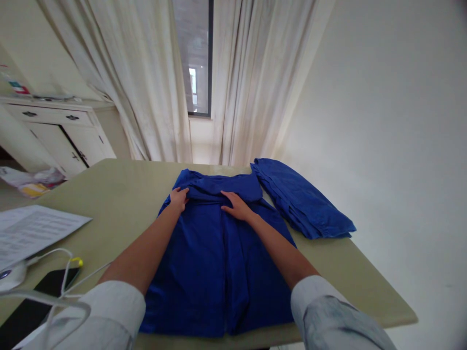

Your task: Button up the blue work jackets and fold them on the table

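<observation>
Two bare hands press flat on a deep blue cloth garment (215, 262) spread across the middle of a pale olive counter (120, 194), its hem at the near edge. The left hand (178, 198) lies open, fingers on the bunched fabric near the garment's far end; the right hand (237, 206) rests open, palm down, just beside it, gripping nothing. A folded stack of matching blue cloth (302, 199) sits toward the counter's right edge. Printed white papers (32, 231) and white cables (62, 277) lie at the left near corner.
</observation>
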{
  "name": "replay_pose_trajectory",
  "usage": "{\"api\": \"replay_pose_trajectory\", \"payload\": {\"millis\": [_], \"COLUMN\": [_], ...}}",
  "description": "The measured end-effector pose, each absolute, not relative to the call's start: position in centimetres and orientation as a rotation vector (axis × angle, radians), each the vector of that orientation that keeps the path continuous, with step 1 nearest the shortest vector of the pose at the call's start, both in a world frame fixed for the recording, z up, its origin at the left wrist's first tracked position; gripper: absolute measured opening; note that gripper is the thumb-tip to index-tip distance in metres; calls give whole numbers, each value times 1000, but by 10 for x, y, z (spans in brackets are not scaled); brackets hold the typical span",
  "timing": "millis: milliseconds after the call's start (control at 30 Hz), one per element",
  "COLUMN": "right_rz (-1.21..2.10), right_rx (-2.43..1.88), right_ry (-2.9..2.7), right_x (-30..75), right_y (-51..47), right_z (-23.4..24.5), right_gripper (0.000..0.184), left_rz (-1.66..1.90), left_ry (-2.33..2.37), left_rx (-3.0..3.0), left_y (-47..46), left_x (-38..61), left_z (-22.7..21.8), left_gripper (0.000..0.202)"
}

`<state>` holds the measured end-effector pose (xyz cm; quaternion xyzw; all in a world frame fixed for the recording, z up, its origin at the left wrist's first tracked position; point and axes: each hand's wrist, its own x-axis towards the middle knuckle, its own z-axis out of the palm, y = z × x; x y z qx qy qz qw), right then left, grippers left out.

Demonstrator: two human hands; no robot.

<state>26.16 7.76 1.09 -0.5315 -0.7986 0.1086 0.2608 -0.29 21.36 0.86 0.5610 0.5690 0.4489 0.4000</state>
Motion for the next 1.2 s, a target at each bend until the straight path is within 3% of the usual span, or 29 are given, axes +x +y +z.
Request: {"api": "replay_pose_trajectory", "payload": {"millis": [100,267,467,700,800,933,1067,1200], "right_rz": [70,256,193,7,46,34,-23,97], "right_rx": [-1727,-2177,-2374,-2201,-2173,-2173,-2150,-1984], "right_ry": [-1945,-1968,-1731,-1729,-1823,-1919,-1857,-1989], "right_x": [272,299,325,330,336,341,341,336], "right_y": [74,69,54,-19,-97,-182,-215,-253], "right_z": [20,13,1,11,-4,-29,-18,15], "right_gripper": [60,74,79,79,83,70,68,76], "left_rz": [1156,1061,890,607,437,239,320,444], "left_ry": [1626,1848,1808,2063,2060,2070,2059,1469], "left_rx": [1395,1419,1641,1810,1991,2160,2083,2493], "left_y": [230,237,224,160,100,35,-4,-72], "left_x": [-12,-33,-31,-36,-48,-60,-78,-129], "left_z": [21,27,27,30,9,-17,-13,-10], "left_gripper": [57,58,49,82,79,73,77,80]}}
